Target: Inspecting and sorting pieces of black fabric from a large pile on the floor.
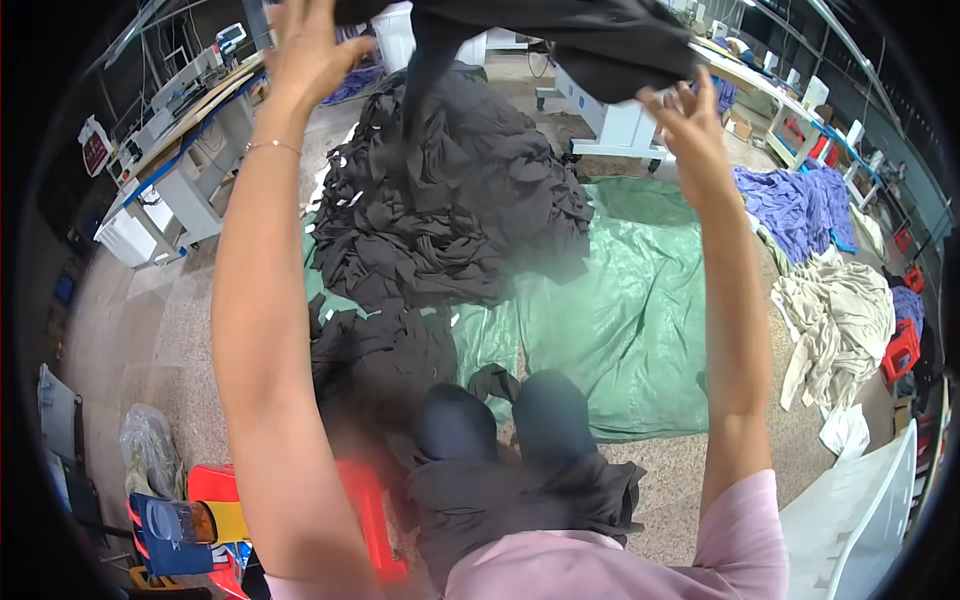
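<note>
A piece of black cloth is stretched out in the air at the top of the view, partly cut off by the edge and blurred. My left hand is raised beside its left end, thumb apart, with the fingertips at the picture's upper edge. Just below the cloth's right end, my right hand is up with its fingers spread. Neither hand visibly grips it. Beneath lies a large heap of black cloth pieces, with small white tags along its left side. More black cloth drapes over my lap.
A green plastic sheet lies under the heap. Purple cloth and cream cloth are piled at right. Worktables stand both sides. By my left arm are a red stool and a bottle; a white panel is lower right.
</note>
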A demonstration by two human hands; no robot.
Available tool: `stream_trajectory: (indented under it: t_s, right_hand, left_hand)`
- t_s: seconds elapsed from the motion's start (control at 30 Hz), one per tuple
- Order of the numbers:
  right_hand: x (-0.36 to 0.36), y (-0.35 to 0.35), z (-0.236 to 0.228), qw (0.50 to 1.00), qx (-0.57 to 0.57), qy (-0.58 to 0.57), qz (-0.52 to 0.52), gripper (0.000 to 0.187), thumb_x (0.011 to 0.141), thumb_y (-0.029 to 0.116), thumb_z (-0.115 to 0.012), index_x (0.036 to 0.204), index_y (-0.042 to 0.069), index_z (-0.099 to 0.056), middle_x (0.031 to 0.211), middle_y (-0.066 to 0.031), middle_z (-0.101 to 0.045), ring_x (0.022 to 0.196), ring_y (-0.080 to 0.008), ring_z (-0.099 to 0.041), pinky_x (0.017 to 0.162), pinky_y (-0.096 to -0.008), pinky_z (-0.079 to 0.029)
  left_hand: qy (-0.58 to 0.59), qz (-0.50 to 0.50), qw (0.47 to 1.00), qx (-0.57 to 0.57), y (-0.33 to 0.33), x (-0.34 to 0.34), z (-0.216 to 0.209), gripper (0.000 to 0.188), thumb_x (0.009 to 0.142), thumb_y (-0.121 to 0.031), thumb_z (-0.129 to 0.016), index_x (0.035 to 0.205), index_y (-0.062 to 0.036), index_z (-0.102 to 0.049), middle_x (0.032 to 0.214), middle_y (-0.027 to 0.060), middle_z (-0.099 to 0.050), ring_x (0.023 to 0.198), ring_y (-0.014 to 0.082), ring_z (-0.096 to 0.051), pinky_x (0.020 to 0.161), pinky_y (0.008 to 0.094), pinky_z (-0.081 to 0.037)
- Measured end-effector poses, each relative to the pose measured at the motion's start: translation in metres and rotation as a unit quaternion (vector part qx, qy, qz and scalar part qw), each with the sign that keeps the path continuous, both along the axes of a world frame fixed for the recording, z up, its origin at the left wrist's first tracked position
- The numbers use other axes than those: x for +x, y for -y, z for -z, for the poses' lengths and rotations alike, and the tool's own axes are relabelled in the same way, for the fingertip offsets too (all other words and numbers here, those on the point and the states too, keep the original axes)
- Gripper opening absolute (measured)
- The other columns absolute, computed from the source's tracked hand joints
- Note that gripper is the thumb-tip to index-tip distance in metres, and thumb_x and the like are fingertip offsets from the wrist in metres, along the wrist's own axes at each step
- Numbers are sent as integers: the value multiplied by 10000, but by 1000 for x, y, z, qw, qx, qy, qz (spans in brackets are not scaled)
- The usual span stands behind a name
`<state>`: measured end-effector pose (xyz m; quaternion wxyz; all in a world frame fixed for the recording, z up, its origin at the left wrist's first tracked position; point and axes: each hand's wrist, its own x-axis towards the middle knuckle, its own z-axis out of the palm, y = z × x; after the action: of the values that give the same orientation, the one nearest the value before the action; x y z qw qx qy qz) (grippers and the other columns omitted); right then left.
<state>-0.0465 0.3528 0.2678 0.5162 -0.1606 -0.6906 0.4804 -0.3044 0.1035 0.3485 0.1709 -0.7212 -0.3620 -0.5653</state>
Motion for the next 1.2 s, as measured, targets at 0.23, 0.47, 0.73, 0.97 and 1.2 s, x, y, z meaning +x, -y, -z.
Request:
stream_trajectory:
  t_s: [0.23, 0.47, 0.73, 0.97, 1.2]
  right_hand:
    - [86, 39, 192, 911, 188, 336, -150, 427, 872, 236, -670, 1238, 33, -584, 1272, -171, -582, 1166, -274, -566, 994, -373, -430]
    - [252, 133, 349, 820, -263, 434, -263, 613, 838, 300, -724, 1338, 31, -493, 1181, -174, -622, 1076, -242, -592, 887, -395, -486]
    - [264, 143, 294, 886, -31, 456, -78, 174, 762, 78, -667, 914, -1, -637, 803, -151, -626, 729, -282, -632, 665, -352, -482]
    - [216, 137, 230, 938, 163, 304, 26, 273, 717, -51, -583, 971, 44, -613, 836, -142, -619, 745, -330, -624, 636, -365, -498]
    - [144, 112, 223, 922, 279, 254, 83, 216, 749, 21, -619, 947, 100, -585, 793, -78, -604, 649, -297, -607, 537, -389, -480]
  left_hand:
    - [16, -300, 853, -427, 46, 99, 195, 403, 817, -157, -647, 1190, -11, -608, 1258, 171, -593, 1183, 302, -562, 996, 379, -446]
    - [159, -223, 774, -570, 152, 228, 361, 278, 831, -167, -680, 1086, -57, -682, 982, 103, -704, 901, 197, -680, 858, 335, -514]
    - [359, -228, 738, -524, 154, 279, 352, 229, 826, -81, -668, 1044, -12, -684, 985, 135, -690, 932, 252, -659, 893, 332, -469]
    - [123, -259, 756, -588, 123, 322, 344, 807, 707, -429, -767, 1384, -130, -445, 1379, 137, -479, 1310, 330, -385, 1101, 560, -205]
    - [370, -294, 763, -441, 141, 249, 360, 143, 810, -11, -648, 934, 56, -621, 810, 116, -656, 774, 137, -606, 727, 287, -478]
